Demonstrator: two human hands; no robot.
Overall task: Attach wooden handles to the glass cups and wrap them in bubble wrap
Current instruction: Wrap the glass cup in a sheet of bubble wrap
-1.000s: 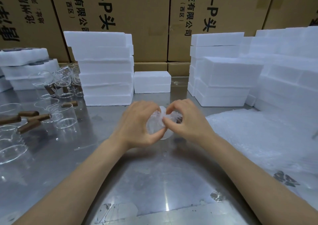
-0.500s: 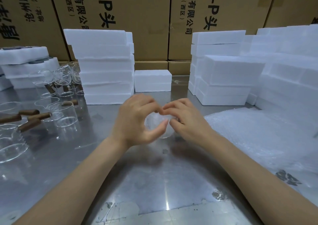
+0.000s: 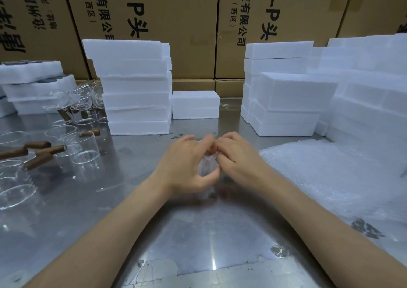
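A small bubble-wrapped bundle (image 3: 207,166) sits between my two hands at the table's middle; the cup inside is hidden by the wrap. My left hand (image 3: 187,164) curls around its left side, thumb under it. My right hand (image 3: 236,155) presses on its right side, fingertips meeting the left hand's on top. Several bare glass cups (image 3: 84,145) with dark wooden handles (image 3: 49,150) stand at the left. A pile of bubble wrap sheets (image 3: 330,177) lies at the right.
Stacks of white foam blocks stand behind: one left of centre (image 3: 134,89), a small one in the middle (image 3: 195,105), more at the right (image 3: 286,102). Foam trays (image 3: 33,83) sit far left. Cardboard boxes (image 3: 176,23) wall the back. The metal table (image 3: 198,243) is shiny.
My hands have closed tighter around the bundle and their fingertips now meet on top, so less of the wrap shows between them than a second ago.
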